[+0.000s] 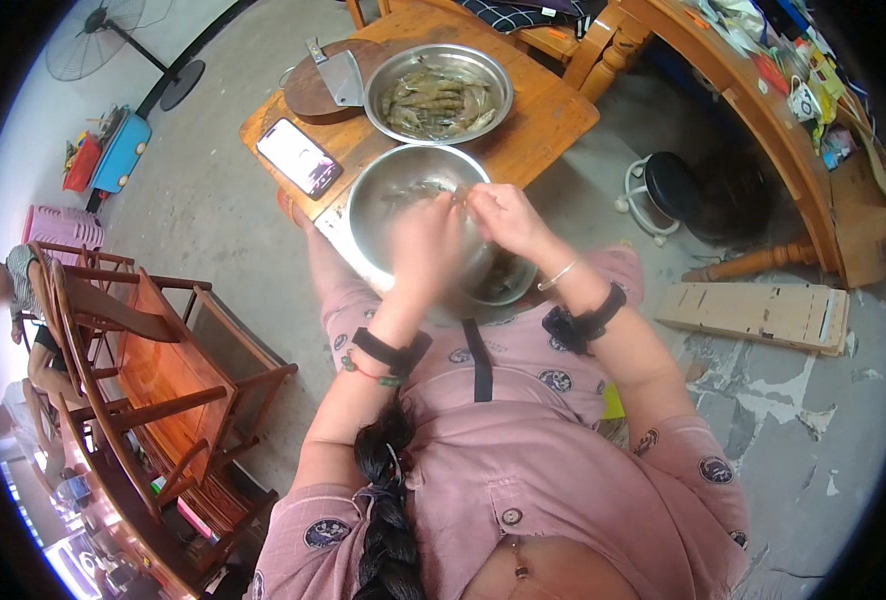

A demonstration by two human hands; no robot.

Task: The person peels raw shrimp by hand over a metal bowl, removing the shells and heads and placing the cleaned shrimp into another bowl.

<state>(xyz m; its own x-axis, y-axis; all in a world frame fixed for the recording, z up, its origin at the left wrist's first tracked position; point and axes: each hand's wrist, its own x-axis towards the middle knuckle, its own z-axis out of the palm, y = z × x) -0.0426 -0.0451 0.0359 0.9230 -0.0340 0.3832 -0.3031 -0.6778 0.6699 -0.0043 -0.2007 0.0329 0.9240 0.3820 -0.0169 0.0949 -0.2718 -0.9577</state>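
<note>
My right hand (506,217) is closed in a pinch on a small brownish shrimp (461,193) above a metal bowl (363,218). Right beside it, my left hand (426,243) is curled with its fingertips close to the shrimp. Motion smears this hand, and what its fingers hold is hidden. A few greyish pieces lie inside the bowl under my hands. Partly behind my right wrist, another metal bowl (529,284) sits near my lap with dark contents. Farther back, a large metal basin (501,72) holds many whole shrimp (438,103) in liquid.
The wooden table (553,125) carries a lit phone (299,157) and a round chopping board (308,92) with a cleaver (342,78). A black stool (671,188) and a cardboard box (758,312) are to the right. Wooden chairs (178,365) and two people are at left.
</note>
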